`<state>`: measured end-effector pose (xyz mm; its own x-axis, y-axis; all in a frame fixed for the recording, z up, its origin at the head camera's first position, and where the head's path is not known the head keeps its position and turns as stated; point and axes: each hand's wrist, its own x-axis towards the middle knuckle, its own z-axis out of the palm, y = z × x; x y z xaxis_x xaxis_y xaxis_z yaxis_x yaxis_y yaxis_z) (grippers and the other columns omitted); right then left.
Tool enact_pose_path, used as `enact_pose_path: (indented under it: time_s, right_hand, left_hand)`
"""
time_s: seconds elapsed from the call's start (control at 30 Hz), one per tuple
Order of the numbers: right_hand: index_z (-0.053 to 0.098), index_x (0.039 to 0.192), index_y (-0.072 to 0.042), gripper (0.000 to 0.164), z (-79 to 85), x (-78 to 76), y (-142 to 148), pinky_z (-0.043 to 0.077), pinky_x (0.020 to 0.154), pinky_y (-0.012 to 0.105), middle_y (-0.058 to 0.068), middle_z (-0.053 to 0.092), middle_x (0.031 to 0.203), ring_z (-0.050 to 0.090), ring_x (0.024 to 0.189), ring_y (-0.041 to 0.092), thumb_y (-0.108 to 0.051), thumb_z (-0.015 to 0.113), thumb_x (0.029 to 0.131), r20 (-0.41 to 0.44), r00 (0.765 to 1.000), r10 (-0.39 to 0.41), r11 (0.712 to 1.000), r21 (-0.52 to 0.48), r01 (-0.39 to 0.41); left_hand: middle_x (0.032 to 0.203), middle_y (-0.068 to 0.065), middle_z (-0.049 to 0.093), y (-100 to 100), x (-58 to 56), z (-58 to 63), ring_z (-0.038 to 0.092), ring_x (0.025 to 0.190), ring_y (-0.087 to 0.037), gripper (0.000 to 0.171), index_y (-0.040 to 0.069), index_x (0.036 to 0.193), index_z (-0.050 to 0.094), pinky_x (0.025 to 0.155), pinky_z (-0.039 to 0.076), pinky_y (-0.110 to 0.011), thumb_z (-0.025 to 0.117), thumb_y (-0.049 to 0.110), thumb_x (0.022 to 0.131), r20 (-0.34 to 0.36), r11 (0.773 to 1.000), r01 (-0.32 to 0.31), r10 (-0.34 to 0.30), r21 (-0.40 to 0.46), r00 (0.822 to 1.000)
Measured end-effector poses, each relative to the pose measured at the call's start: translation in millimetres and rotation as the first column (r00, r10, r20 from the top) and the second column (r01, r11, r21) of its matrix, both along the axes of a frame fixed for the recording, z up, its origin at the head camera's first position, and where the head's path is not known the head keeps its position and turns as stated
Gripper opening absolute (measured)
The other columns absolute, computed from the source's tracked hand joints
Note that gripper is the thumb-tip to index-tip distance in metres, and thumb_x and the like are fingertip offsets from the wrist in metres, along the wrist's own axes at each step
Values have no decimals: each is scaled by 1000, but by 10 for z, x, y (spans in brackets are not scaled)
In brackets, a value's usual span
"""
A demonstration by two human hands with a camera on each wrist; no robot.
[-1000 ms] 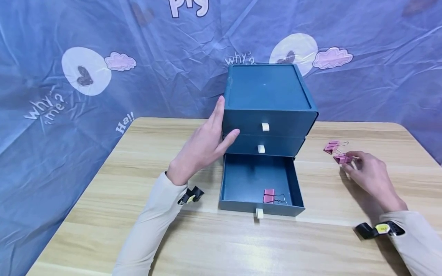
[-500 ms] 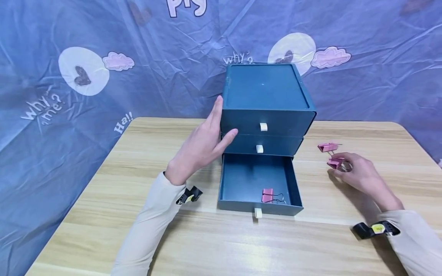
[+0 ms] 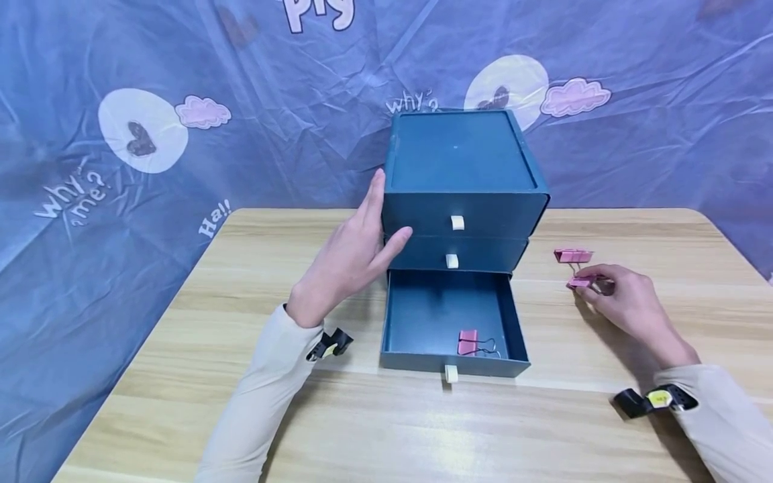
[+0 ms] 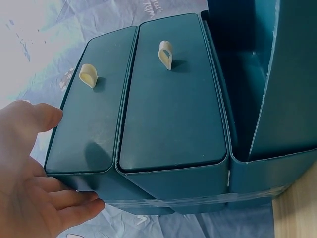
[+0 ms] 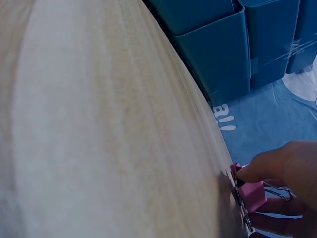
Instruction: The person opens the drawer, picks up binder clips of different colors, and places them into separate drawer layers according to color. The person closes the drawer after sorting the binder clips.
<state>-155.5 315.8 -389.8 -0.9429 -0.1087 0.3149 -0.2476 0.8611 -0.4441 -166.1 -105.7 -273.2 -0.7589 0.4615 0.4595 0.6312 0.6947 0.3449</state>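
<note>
A dark teal drawer box (image 3: 465,151) stands on the table with its lowest drawer (image 3: 423,315) pulled out and its two upper drawers closed. Inside that drawer lies a pink binder clip (image 3: 468,342). My left hand (image 3: 344,258) rests against the box's left side, fingers straight and thumb by the front edge; in the left wrist view the fingers (image 4: 74,208) lie along the side wall. To the right of the box, my right hand (image 3: 631,298) pinches a second pink binder clip (image 5: 253,196) between thumb and fingers, low over the table. Just behind it lies a third pink binder clip (image 3: 574,255).
The wooden table (image 3: 290,416) has its back edge close to a blue printed cloth (image 3: 290,134). White pull tabs (image 3: 457,223) stick out from the drawer fronts. Clear tape (image 4: 188,201) runs along the box's side.
My right hand has shifted a little left with the binder clip, and the clip behind it has turned and slid slightly left. The left hand stays against the box.
</note>
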Motion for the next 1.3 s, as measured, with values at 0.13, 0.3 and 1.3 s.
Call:
enact_pose_path:
  time_s: [0.13, 0.3, 1.3]
  right_hand:
    - [70, 102, -1, 19, 50, 26, -50, 43, 66, 27, 24, 68, 97, 63, 82, 34, -10, 72, 86, 20, 1000, -14, 1000, -19, 15]
    - [72, 101, -4, 20, 180, 71, -143, 44, 71, 19, 24, 69, 103, 67, 90, 32, -11, 75, 83, -24, 1000, -2, 998, -61, 0]
    - [73, 105, -18, 27, 598, 420, -1267, 42, 91, 12, -6, 70, 106, 65, 102, 17, -9, 78, 80, -125, 884, 450, 883, -84, -462]
  left_hand:
    - [160, -16, 10, -2, 2, 1, 35, 138, -24, 79, -2, 153, 1, 114, 27, -32, 43, 41, 102, -5, 1000, -3, 3, -3, 1000]
    - [160, -17, 9, 9, -5, 7, 26, 142, -23, 79, -2, 153, 1, 114, 25, -32, 43, 41, 102, -4, 1000, 8, -8, -5, 1000]
    - [160, -17, 2, -8, 11, -4, 5, 146, -15, 64, -2, 152, -4, 118, 9, -30, 24, 34, 107, 22, 997, 63, -64, 44, 998]
